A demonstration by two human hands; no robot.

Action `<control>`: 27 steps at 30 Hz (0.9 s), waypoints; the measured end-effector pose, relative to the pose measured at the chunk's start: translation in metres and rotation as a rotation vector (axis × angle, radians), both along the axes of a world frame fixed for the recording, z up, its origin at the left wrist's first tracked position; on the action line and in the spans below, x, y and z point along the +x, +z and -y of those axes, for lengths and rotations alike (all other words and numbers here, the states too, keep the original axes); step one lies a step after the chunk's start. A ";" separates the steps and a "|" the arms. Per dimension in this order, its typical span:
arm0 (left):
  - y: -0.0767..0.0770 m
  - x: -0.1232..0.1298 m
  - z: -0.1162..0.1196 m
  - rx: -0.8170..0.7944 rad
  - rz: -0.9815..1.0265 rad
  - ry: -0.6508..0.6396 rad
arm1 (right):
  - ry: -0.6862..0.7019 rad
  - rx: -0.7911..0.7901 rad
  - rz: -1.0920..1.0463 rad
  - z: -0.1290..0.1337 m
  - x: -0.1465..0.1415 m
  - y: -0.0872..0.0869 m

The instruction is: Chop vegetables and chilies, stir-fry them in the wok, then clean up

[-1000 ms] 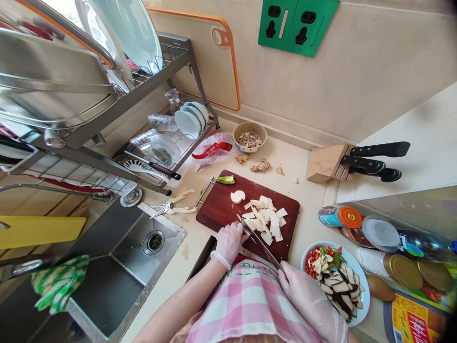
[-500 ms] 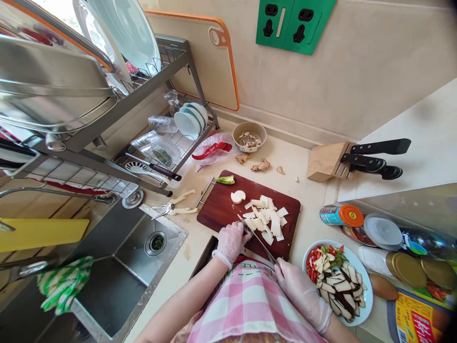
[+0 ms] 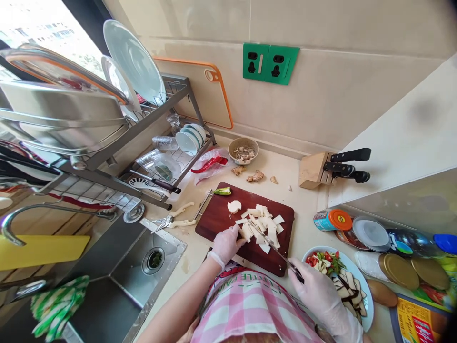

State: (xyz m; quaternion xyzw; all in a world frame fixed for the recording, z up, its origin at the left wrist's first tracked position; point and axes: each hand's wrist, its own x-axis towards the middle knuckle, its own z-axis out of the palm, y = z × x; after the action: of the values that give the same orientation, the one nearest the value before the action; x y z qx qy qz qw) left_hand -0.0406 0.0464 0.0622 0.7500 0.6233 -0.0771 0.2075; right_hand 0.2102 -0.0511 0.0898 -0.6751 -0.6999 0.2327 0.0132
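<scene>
My left hand [image 3: 227, 247], in a clear glove, has its fingers closed at the left edge of a pile of white vegetable slices [image 3: 272, 233], with a slice [image 3: 246, 232] at the fingertips. My gloved right hand [image 3: 317, 290] grips the black handle of a knife [image 3: 280, 252]. The blade points up and left and its tip reaches into the slices. Beneath them lies a dark red cutting board [image 3: 214, 216]. A white vegetable chunk [image 3: 234, 206] and a piece of green pepper [image 3: 222, 191] rest on the board's far left part.
To the right stand a plate [image 3: 369, 305] of cut vegetables, jars [image 3: 400, 270] and a knife block [image 3: 314, 170]. Behind the board are ginger [image 3: 254, 176] and a small basket [image 3: 243, 148]. Scissors [image 3: 173, 218], a sink [image 3: 123, 295] and a dish rack [image 3: 143, 119] are left.
The knife has moved from beside my left fingers to the right, its tip now among the slices. My right hand has shifted right and down. The view has tilted up.
</scene>
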 end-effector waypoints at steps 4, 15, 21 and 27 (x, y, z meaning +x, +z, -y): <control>0.023 -0.018 -0.014 0.178 0.319 0.143 | 0.133 0.087 0.065 -0.007 0.012 0.000; 0.047 0.057 -0.040 0.017 0.160 -0.500 | 0.406 0.278 0.238 -0.025 0.016 0.004; 0.045 0.033 -0.050 0.079 0.213 -0.179 | 0.115 0.206 -0.001 0.000 0.052 -0.014; 0.010 -0.009 0.000 0.311 0.613 0.406 | -0.322 0.319 -0.194 -0.030 0.036 -0.043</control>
State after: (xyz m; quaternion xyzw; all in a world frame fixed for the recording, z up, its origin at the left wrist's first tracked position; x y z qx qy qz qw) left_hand -0.0497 0.0459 0.0722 0.6221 0.6724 0.2882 0.2790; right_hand 0.2463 -0.0211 0.0466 -0.7418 -0.6067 0.1781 0.2237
